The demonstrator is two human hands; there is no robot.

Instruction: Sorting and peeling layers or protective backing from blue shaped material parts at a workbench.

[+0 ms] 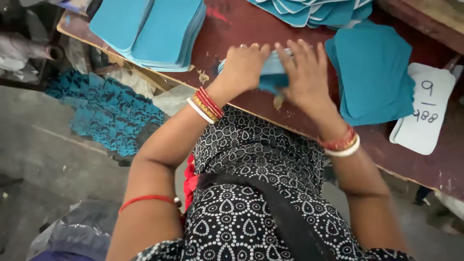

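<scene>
Hands: left hand (244, 65), right hand (304, 72) both pinching one teal stack (271, 72); three other teal piles (154, 29).

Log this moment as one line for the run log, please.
left hand: gripping small stack of teal fabric pieces | right hand: pressing on same stack | surface: dark red wooden table | nearby: teal pile

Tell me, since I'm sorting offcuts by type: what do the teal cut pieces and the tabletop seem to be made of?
The teal pieces look like thin foam or felt-like sheet, matte: soft rounded edges, no shine, flat even stacks. Which of the two is unclear. The piece held by the left hand and right hand looks the same. The tabletop looks like dark red painted wood, scuffed, its pale edge chipped.
</scene>
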